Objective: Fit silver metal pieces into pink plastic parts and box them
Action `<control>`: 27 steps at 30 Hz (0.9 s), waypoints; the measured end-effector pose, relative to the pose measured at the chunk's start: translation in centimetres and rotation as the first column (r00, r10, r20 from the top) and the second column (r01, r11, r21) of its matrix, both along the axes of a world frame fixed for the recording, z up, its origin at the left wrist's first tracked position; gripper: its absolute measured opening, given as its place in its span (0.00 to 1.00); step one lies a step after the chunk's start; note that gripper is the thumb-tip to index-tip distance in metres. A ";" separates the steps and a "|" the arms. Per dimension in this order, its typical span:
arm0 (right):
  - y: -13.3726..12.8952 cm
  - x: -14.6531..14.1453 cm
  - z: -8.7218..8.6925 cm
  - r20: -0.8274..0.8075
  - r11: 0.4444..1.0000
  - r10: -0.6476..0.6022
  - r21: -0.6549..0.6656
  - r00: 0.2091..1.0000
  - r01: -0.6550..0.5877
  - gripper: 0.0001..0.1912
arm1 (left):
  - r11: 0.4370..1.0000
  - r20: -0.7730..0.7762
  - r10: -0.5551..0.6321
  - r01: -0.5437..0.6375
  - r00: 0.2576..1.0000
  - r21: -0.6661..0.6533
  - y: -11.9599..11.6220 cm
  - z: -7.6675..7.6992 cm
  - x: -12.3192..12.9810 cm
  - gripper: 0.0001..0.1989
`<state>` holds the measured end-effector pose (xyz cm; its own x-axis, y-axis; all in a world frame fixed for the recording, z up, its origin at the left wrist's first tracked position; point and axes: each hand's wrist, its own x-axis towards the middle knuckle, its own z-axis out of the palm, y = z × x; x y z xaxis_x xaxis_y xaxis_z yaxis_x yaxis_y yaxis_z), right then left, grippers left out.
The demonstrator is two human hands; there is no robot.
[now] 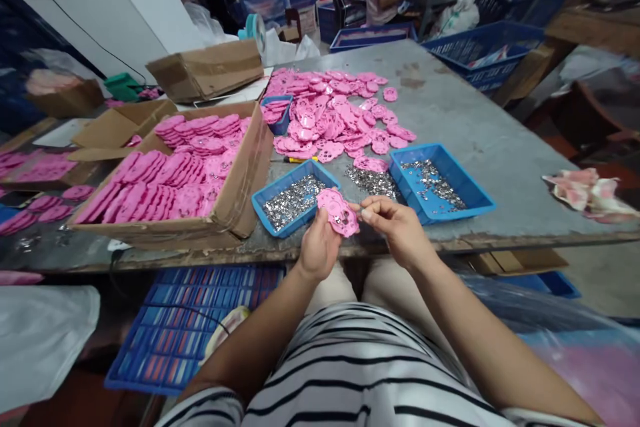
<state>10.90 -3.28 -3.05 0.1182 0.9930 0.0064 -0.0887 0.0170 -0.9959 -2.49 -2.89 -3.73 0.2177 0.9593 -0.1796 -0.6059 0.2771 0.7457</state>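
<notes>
My left hand [320, 247] grips a flat pink plastic piece [336, 211] with a wavy outline and small holes, held up over the table's front edge. Just to its right, my right hand [397, 227] is closed in a pinch close to the piece's right edge; what sits between its fingertips is too small to make out. Behind the hands lies a loose heap of small shiny metal parts [371, 181]. A blue tray [280, 232] with many such parts stands left of the piece, and a second blue tray [450, 215] with fewer stands to the right.
A large pile of pink pieces [330, 113] covers the table's middle. At left, a cardboard box [245, 203] holds stacked pink pieces. A yellow-and-black tool [300, 159] lies by the pile. Crumpled cloth [585, 192] lies far right. A blue crate [195, 327] is below the table. People sit and stand behind.
</notes>
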 end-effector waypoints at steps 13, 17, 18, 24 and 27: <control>-0.1 -1.7 -0.8 0.096 0.986 -0.152 0.085 0.984 0.144 0.16 | 0.989 0.121 -0.091 0.075 0.989 0.128 -0.5 -0.9 -0.7 0.37; 0.0 -1.8 -0.9 0.095 0.988 -0.144 0.078 0.985 0.137 0.16 | 0.990 0.132 -0.084 0.067 0.988 0.127 -0.4 -1.1 -0.7 0.36; 0.0 -1.9 -0.9 0.102 0.988 -0.141 0.079 0.985 0.133 0.16 | 0.990 0.130 -0.081 0.065 0.988 0.124 -0.4 -1.1 -0.7 0.37; 0.1 -2.0 -0.9 0.117 0.987 -0.143 0.097 0.983 0.132 0.16 | 0.989 0.131 -0.086 0.068 0.988 0.134 -0.5 -1.1 -0.7 0.32; 0.1 -2.0 -0.8 0.102 0.988 -0.135 0.094 0.986 0.126 0.16 | 0.989 0.133 -0.083 0.065 0.988 0.134 -0.5 -1.0 -0.8 0.31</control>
<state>8.89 -3.13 -3.86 0.2407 0.9642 0.1115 0.0280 0.1079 -0.9938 -3.25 -3.37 -4.75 0.3027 0.9529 -0.0187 -0.6869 0.2317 0.6888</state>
